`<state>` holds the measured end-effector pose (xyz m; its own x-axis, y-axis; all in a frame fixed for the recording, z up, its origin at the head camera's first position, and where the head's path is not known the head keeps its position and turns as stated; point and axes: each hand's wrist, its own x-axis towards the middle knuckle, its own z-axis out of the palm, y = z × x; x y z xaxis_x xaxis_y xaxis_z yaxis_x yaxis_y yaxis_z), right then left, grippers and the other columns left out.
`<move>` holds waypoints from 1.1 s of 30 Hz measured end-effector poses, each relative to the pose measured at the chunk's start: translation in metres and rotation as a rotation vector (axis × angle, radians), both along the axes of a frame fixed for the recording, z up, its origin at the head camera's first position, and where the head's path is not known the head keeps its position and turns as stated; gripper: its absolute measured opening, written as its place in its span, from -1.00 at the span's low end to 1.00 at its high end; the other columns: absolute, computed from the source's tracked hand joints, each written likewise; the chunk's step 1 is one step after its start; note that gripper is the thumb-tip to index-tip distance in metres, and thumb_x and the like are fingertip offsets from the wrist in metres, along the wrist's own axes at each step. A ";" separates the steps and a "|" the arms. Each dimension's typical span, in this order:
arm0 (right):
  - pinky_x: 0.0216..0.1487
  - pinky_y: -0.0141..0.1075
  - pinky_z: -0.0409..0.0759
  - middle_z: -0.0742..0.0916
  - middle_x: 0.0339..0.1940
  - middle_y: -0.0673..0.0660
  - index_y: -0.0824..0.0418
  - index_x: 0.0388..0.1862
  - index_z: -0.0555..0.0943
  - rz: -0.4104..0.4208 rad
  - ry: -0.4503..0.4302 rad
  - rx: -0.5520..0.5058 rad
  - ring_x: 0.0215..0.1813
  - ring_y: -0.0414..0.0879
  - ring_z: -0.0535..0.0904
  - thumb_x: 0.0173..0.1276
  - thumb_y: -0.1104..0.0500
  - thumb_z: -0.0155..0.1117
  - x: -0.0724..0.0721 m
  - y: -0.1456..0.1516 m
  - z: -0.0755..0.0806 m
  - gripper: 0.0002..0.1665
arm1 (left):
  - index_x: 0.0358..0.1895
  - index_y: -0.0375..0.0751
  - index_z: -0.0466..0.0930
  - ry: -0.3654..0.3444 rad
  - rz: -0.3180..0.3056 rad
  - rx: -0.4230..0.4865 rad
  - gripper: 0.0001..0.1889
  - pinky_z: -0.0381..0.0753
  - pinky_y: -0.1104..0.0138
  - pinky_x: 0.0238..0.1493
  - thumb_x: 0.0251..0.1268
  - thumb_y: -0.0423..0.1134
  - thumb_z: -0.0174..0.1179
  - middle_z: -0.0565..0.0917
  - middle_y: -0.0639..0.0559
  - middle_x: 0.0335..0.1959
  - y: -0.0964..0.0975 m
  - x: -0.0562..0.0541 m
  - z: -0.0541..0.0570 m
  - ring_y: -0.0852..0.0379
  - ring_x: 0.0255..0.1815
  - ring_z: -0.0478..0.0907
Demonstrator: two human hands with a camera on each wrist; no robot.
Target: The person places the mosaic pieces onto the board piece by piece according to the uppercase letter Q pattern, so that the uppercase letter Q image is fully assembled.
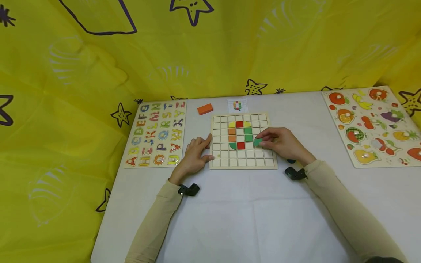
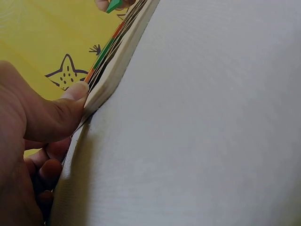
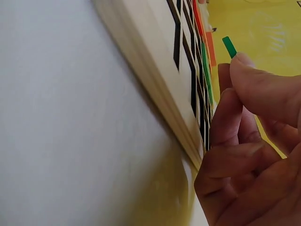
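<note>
A square wooden grid board (image 1: 263,162) lies on the table in the head view, holding a ring of red, yellow, orange and green tiles. My left hand (image 1: 194,155) touches the board's left edge with thumb and index finger; the left wrist view shows the thumb (image 2: 61,110) pressing at the board's corner. Between thumb and fingertips, my right hand (image 1: 279,141) pinches a green tile (image 1: 257,142) over the right part of the grid, just beside the ring's lower right. The right wrist view has that green tile (image 3: 229,46) sticking out from the fingertips, raised off the board.
Behind the board lie a small pattern card (image 1: 231,106) and an orange block (image 1: 205,109). An alphabet puzzle board (image 1: 154,138) is at the left, a fruit puzzle board (image 1: 356,128) at the right. A yellow patterned cloth (image 1: 210,62) hangs along the table's back.
</note>
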<state>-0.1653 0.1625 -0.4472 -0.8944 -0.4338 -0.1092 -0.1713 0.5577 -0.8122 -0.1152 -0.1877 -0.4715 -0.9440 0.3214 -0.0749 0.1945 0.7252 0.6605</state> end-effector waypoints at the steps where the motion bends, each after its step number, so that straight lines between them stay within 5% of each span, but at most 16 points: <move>1: -0.05 -0.45 0.51 0.79 -0.10 0.15 0.18 0.07 0.77 0.002 0.002 0.001 -0.08 0.01 0.62 0.47 0.19 0.46 -0.001 -0.001 -0.001 -0.76 | 0.69 -0.19 0.14 0.001 0.000 0.001 -0.14 0.10 0.19 0.06 0.42 -0.22 0.37 0.46 -0.06 -0.05 0.000 0.000 0.000 0.00 -0.02 0.23; 33: -0.22 -0.28 0.45 0.77 -0.13 0.15 0.19 -0.02 0.83 0.078 0.126 0.119 -0.28 -0.06 0.52 0.36 0.27 0.53 -0.004 -0.028 -0.004 -0.78 | 0.69 -0.19 0.15 0.001 0.003 -0.015 -0.15 0.13 0.19 0.07 0.42 -0.21 0.37 0.50 -0.08 0.00 0.001 -0.001 0.000 -0.02 0.00 0.25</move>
<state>-0.1691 0.1346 -0.4507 -0.8682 -0.4934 -0.0530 -0.3142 0.6292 -0.7109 -0.1162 -0.1867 -0.4717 -0.9451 0.3172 -0.0787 0.1927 0.7354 0.6497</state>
